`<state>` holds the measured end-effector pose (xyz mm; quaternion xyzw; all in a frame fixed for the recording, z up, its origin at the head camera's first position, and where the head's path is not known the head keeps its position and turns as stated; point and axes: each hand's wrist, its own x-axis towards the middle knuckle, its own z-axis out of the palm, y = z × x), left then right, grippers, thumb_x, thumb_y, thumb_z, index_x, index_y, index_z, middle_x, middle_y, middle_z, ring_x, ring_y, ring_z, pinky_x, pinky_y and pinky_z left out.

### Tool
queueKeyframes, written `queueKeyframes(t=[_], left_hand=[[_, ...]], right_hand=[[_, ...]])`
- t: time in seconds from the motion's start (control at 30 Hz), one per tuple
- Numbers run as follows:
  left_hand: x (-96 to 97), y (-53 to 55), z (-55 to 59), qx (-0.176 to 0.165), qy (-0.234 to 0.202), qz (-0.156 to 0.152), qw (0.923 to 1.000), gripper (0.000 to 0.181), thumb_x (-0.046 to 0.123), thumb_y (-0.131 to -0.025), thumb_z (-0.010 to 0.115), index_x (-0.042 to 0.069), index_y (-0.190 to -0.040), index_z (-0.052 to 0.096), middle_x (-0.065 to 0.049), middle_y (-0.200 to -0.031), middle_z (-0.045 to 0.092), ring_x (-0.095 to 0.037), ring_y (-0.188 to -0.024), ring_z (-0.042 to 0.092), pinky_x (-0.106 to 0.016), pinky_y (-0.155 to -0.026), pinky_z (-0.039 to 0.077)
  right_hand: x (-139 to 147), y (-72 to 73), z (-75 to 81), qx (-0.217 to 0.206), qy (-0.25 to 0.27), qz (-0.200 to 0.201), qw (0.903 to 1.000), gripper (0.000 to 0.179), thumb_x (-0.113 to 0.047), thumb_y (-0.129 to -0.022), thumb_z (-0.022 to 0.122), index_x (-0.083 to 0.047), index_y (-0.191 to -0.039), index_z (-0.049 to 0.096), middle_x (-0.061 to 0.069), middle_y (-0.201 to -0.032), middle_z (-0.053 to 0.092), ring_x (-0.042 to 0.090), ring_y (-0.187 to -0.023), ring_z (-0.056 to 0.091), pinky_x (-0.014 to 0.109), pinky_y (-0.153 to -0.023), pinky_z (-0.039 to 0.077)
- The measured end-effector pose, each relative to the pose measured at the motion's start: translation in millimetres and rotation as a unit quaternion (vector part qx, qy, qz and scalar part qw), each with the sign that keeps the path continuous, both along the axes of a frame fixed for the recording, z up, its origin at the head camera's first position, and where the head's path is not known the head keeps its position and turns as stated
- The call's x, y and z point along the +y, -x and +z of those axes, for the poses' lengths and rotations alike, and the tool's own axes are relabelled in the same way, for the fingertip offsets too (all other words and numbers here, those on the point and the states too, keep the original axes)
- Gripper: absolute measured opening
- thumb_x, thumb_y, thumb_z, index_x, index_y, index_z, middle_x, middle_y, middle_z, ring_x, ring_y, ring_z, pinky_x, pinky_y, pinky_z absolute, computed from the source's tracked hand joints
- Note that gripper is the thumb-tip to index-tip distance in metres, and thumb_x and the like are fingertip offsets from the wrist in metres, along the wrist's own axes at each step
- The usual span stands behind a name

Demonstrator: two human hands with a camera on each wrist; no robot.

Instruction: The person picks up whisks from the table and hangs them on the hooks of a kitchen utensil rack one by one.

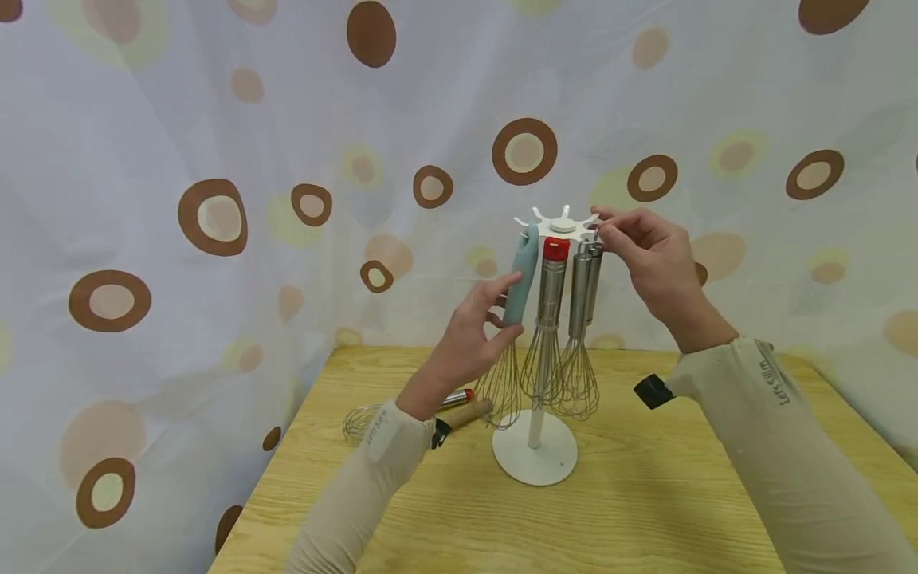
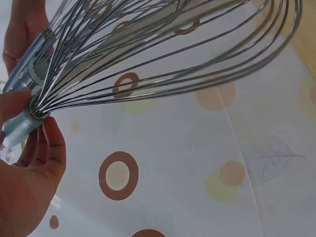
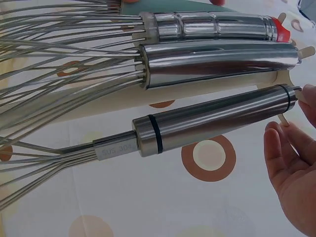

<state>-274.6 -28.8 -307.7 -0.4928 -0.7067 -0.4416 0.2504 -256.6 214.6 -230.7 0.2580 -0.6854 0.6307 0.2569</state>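
Note:
A white rotating rack point(image 1: 562, 226) stands on a round base, with several whisks hanging from its hooked arms. My left hand point(image 1: 469, 331) grips the light blue handle of a whisk point(image 1: 526, 267) at the rack's left side; its wires point down. Up at the right edge of the rack, my right hand point(image 1: 656, 263) pinches a hook arm, by the top of a steel whisk point(image 3: 212, 118) with black bands. Between the hands hang a red-ended steel whisk point(image 1: 551, 287) and a plain steel whisk point(image 3: 222, 64). Fingertips of the right hand are partly cut off in its wrist view.
On the wooden table point(image 1: 631, 494), left of the rack base point(image 1: 534, 470), lie a red-ended whisk point(image 1: 362, 421) and a wooden-looking handle point(image 1: 466, 413), both partly behind the left forearm. A white curtain point(image 1: 445, 96) with brown circles hangs behind.

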Motion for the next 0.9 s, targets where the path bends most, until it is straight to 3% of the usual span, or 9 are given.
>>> queueKeyframes(t=[0.33, 0.6, 0.73, 0.9], left_hand=[[-2.1, 0.1, -5.3, -0.018, -0.02, 0.0, 0.9996, 0.067, -0.003, -0.086, 0.065, 0.005, -0.142, 0.031, -0.018, -0.119, 0.051, -0.027, -0.101, 0.056, -0.028, -0.074, 0.051], [-29.6, 10.0, -20.1, -0.105, -0.005, 0.031, 0.994, 0.05, 0.009, -0.096, 0.055, 0.012, -0.143, 0.037, -0.01, -0.115, 0.057, -0.019, -0.097, 0.059, -0.034, -0.079, 0.05], [-47.6, 22.3, -34.9, -0.186, 0.043, 0.059, 0.9798, 0.045, 0.018, -0.098, 0.054, 0.015, -0.141, 0.041, -0.007, -0.115, 0.058, -0.017, -0.102, 0.059, -0.035, -0.083, 0.049], [-69.7, 36.2, -58.3, -0.277, 0.163, 0.08, 0.9434, 0.045, 0.02, -0.097, 0.056, 0.018, -0.14, 0.042, -0.008, -0.122, 0.056, -0.022, -0.109, 0.057, -0.038, -0.086, 0.049]], right_hand=[[-2.3, -4.6, 1.8, -0.002, -0.052, -0.064, 0.9966, 0.01, -0.011, -0.093, 0.061, -0.003, -0.096, 0.066, 0.008, -0.126, 0.059, 0.017, -0.119, 0.053, 0.019, -0.091, 0.044], [0.2, -5.3, 2.9, -0.002, -0.067, -0.079, 0.9946, 0.02, -0.013, -0.093, 0.061, 0.004, -0.103, 0.064, 0.002, -0.12, 0.062, 0.015, -0.114, 0.056, 0.019, -0.091, 0.044], [0.8, -4.9, 3.9, -0.011, -0.066, -0.072, 0.9951, 0.024, -0.013, -0.093, 0.061, 0.006, -0.107, 0.063, 0.001, -0.12, 0.063, 0.013, -0.116, 0.054, 0.018, -0.092, 0.043], [2.6, -3.2, 4.4, -0.02, -0.058, -0.047, 0.997, 0.019, -0.011, -0.092, 0.062, 0.004, -0.103, 0.065, -0.001, -0.119, 0.064, 0.014, -0.12, 0.052, 0.017, -0.092, 0.042]])
